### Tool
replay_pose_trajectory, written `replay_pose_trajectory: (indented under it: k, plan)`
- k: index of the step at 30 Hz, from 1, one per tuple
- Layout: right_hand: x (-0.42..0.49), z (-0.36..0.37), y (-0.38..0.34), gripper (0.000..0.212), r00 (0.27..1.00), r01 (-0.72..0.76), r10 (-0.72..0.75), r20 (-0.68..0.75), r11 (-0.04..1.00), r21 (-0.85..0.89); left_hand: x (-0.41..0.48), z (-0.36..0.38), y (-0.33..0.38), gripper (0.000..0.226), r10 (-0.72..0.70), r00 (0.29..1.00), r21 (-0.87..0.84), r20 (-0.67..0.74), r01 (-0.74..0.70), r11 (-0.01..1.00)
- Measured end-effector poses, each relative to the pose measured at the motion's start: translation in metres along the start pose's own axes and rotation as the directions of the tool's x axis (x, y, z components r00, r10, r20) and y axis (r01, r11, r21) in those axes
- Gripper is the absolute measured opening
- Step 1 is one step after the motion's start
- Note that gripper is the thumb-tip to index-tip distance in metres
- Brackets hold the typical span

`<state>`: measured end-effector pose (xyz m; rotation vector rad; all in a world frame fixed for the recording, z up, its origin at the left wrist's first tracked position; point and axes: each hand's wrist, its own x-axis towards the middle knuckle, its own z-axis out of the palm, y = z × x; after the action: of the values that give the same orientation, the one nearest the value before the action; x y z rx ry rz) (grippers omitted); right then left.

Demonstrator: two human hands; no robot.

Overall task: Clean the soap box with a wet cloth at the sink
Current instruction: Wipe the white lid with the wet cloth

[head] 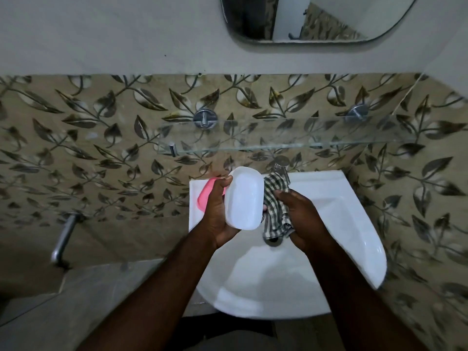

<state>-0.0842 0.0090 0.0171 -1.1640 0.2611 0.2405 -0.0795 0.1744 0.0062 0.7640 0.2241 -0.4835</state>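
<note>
White rounded soap box (243,198), checked cloth (276,217)

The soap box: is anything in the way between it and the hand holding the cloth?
Nothing visible does. The left hand holds the soap box over the sink; the right hand grips the checked cloth right beside the box's right edge. The pink item lies behind the left hand, aside.
</note>
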Motion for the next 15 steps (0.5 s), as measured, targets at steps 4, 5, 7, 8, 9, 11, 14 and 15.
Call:
replay_pose_trajectory:
  k: [4, 5, 7, 8, 9, 11, 14, 15]
  plan:
    - [-0.01, -0.004, -0.005, 0.021, 0.98, 0.073, -0.103, -0.168, 0.982, -0.174, -0.004, -0.017, 0.0, 0.057, 0.013, 1.0, 0.065, -0.023, -0.011, 0.998]
    - [-0.015, -0.003, -0.007, 0.02, 0.98, 0.087, -0.119, -0.16, 0.977, -0.197, -0.004, -0.021, -0.001, 0.054, 0.017, 0.999, 0.057, -0.035, -0.015, 0.998]
    - [-0.03, 0.004, -0.008, 0.02, 0.989, 0.1, -0.12, -0.087, 0.972, -0.212, -0.005, -0.027, -0.006, 0.057, 0.014, 0.999, 0.02, -0.037, -0.013, 1.0]
    - [-0.037, 0.01, -0.007, 0.019, 0.992, 0.104, -0.117, -0.045, 0.971, -0.217, -0.006, -0.027, -0.008, 0.058, 0.01, 0.999, 0.005, -0.041, -0.01, 1.0]
    - [-0.043, 0.018, -0.005, 0.018, 0.992, 0.115, -0.123, -0.017, 0.961, -0.25, -0.007, -0.024, -0.009, 0.055, 0.012, 0.998, 0.013, -0.06, -0.011, 1.0]
    - [-0.046, 0.034, 0.0, 0.014, 0.988, 0.142, -0.154, -0.011, 0.931, -0.336, -0.008, -0.018, -0.011, 0.056, -0.001, 0.999, 0.01, -0.034, 0.001, 1.0]
    - [-0.039, 0.047, -0.003, 0.011, 0.987, 0.139, -0.159, -0.022, 0.914, -0.38, -0.01, -0.009, -0.012, 0.058, -0.003, 1.0, 0.054, 0.016, 0.002, 0.999]
    - [-0.036, 0.05, -0.007, 0.011, 0.988, 0.137, -0.152, -0.008, 0.907, -0.399, -0.01, -0.007, -0.013, 0.055, 0.016, 1.0, 0.061, 0.014, -0.017, 0.998]
